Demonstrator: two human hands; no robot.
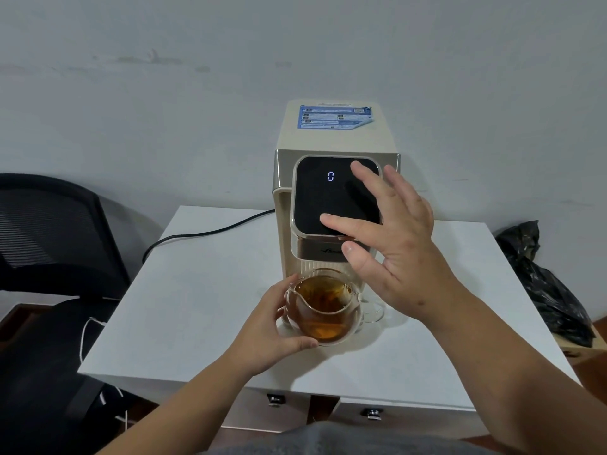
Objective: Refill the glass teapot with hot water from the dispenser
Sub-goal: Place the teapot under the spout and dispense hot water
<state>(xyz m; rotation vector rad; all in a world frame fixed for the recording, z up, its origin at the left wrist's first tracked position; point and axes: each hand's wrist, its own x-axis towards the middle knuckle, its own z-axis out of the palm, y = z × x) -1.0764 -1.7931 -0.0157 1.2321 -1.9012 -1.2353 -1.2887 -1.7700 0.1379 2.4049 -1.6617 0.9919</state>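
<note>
While the left hand cups the amber-filled clear glass teapot under the cream dispenser, the spread right hand hovers at its black panel, suggesting filling is nearly finished.

The desk lies bare left and front of the dispenser — open approach there; its overhanging head crowds the teapot from above.
</note>
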